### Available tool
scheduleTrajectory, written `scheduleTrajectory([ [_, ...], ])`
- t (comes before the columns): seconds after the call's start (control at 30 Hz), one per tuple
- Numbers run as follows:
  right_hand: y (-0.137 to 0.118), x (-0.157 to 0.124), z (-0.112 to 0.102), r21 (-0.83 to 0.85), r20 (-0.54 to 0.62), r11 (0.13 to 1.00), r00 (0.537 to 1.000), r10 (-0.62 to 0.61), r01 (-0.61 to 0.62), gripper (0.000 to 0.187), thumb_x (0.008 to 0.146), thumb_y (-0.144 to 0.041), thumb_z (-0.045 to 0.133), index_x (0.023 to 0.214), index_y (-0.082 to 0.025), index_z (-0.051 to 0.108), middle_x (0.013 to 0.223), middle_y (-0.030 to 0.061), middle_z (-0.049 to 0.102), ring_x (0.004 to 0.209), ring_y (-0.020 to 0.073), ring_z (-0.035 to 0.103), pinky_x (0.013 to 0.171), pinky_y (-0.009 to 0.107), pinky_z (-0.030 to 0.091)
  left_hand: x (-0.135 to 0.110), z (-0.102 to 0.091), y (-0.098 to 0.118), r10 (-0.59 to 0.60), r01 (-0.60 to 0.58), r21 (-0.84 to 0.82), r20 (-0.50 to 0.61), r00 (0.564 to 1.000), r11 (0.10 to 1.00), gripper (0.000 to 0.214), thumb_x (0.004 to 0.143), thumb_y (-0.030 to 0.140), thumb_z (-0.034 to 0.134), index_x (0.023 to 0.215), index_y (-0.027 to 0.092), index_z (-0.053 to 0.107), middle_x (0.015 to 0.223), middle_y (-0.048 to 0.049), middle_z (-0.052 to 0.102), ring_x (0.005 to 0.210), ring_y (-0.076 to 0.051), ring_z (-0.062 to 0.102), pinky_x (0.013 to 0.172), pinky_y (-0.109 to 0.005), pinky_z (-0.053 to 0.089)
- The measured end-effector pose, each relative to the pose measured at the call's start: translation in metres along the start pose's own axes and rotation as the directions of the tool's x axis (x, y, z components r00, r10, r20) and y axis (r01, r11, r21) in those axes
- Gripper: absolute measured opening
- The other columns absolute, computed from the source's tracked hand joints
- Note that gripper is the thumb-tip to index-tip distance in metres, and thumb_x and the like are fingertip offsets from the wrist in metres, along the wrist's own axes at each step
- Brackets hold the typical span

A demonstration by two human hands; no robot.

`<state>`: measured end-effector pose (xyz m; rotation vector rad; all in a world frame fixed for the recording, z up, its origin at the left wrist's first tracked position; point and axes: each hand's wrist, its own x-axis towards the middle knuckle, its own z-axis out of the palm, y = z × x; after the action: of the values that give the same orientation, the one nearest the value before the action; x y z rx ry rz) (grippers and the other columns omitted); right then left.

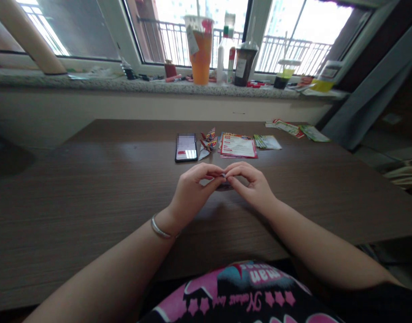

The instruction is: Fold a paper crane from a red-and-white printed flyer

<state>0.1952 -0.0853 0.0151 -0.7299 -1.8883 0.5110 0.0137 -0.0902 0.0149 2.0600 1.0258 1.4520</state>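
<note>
Both hands meet over the middle of the table, fingertips almost touching. Between thumb and fingers, my left hand pinches one side of a small piece of folded paper. The other side is pinched by my right hand. Only a whitish edge and a greyish lower part of the paper show; the fingers cover the rest. Just beyond the hands lie a colourful folded paper shape and a stack of printed sheets with red borders.
A phone with a lit screen lies left of the folded shape. Greenish leaflets are right of the stack, with more leaflets at the far right. Along the windowsill stand an orange drink cup, a dark cup and bottles.
</note>
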Motion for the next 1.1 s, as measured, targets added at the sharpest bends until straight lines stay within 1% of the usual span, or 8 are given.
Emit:
scheduleTrajectory([
  [0.27,0.0050,-0.0030,0.0023,0.188,0.054,0.969,0.987,0.152,-0.159,0.012,0.086,-0.032,0.062,0.084,-0.022,0.068,0.091,0.0043,0.069,0.090,0.0169,0.064,0.084,0.034,0.053,0.0001,-0.0019,0.0025,0.002,-0.001,0.025,-0.026,1.000,1.000,0.012,0.077,0.022,0.072,0.088,0.020,0.068,0.077,-0.0001,0.068,0.067,-0.011,0.062,0.060,-0.022,0.050],
  [0.37,0.0059,-0.0027,0.0015,0.201,0.062,0.967,0.987,0.146,-0.156,0.014,0.086,-0.034,0.061,0.083,-0.022,0.068,0.091,0.0044,0.069,0.090,0.0168,0.064,0.084,0.034,0.053,-0.0003,-0.0016,0.0012,0.002,-0.001,0.028,-0.036,0.999,1.000,0.010,0.076,0.022,0.072,0.086,0.020,0.068,0.073,0.0008,0.067,0.061,-0.009,0.058,0.054,-0.020,0.047],
  [0.47,0.0061,-0.0022,0.0007,0.147,0.059,0.984,0.994,0.091,-0.099,0.012,0.086,-0.031,0.061,0.082,-0.022,0.069,0.090,0.0045,0.069,0.089,0.0169,0.064,0.083,0.035,0.053,-0.0004,-0.0010,-0.0003,-0.006,0.007,0.012,-0.045,0.999,1.000,0.011,0.076,0.022,0.072,0.086,0.019,0.068,0.074,0.0006,0.066,0.061,-0.009,0.058,0.054,-0.019,0.047],
  [0.63,0.0032,-0.0004,0.0000,0.063,0.029,0.998,1.000,0.009,-0.011,0.008,0.085,-0.024,0.061,0.084,-0.022,0.069,0.089,0.0049,0.068,0.087,0.0167,0.063,0.079,0.034,0.053,-0.0001,-0.0003,-0.0026,-0.007,0.006,-0.043,-0.021,1.000,0.999,0.012,0.078,0.018,0.070,0.089,0.019,0.067,0.082,-0.0005,0.068,0.071,-0.010,0.064,0.066,-0.021,0.054],
  [0.77,0.0016,0.0001,0.0004,-0.043,-0.022,0.997,0.998,-0.057,0.056,0.010,0.086,-0.021,0.059,0.087,-0.024,0.068,0.086,0.0034,0.066,0.083,0.0156,0.061,0.076,0.032,0.052,-0.0010,0.0013,-0.0046,-0.072,0.077,-0.158,0.037,0.997,0.984,0.013,0.081,0.021,0.067,0.093,0.018,0.066,0.085,-0.0022,0.070,0.076,-0.012,0.067,0.072,-0.025,0.057],
  [0.87,0.0033,-0.0012,0.0014,-0.109,-0.058,0.994,0.998,-0.038,0.032,0.007,0.085,-0.020,0.060,0.086,-0.024,0.065,0.083,0.0021,0.066,0.080,0.0151,0.060,0.072,0.031,0.052,-0.0021,0.0030,-0.0057,-0.108,0.125,-0.228,0.082,0.991,0.966,0.012,0.083,0.024,0.064,0.094,0.018,0.065,0.086,-0.0035,0.070,0.078,-0.014,0.069,0.074,-0.026,0.058],
  [0.97,0.0050,-0.0020,0.0011,-0.128,-0.095,0.992,0.995,0.004,-0.016,0.004,0.083,-0.021,0.062,0.086,-0.023,0.063,0.079,0.0007,0.066,0.074,0.0143,0.060,0.068,0.030,0.052,-0.0027,0.0040,-0.0063,-0.111,0.132,-0.237,0.102,0.989,0.962,0.013,0.083,0.026,0.065,0.093,0.017,0.065,0.087,-0.0050,0.070,0.080,-0.015,0.068,0.074,-0.027,0.058],
  [1.1,0.0035,-0.0015,-0.0015,-0.173,-0.061,0.985,0.998,-0.031,0.020,0.005,0.084,-0.020,0.062,0.081,-0.024,0.064,0.079,0.0008,0.068,0.076,0.0154,0.062,0.072,0.032,0.051,-0.0028,0.0042,-0.0057,-0.113,0.137,-0.223,0.118,0.987,0.965,0.015,0.083,0.027,0.065,0.093,0.017,0.065,0.087,-0.0058,0.068,0.079,-0.015,0.068,0.072,-0.026,0.058],
])
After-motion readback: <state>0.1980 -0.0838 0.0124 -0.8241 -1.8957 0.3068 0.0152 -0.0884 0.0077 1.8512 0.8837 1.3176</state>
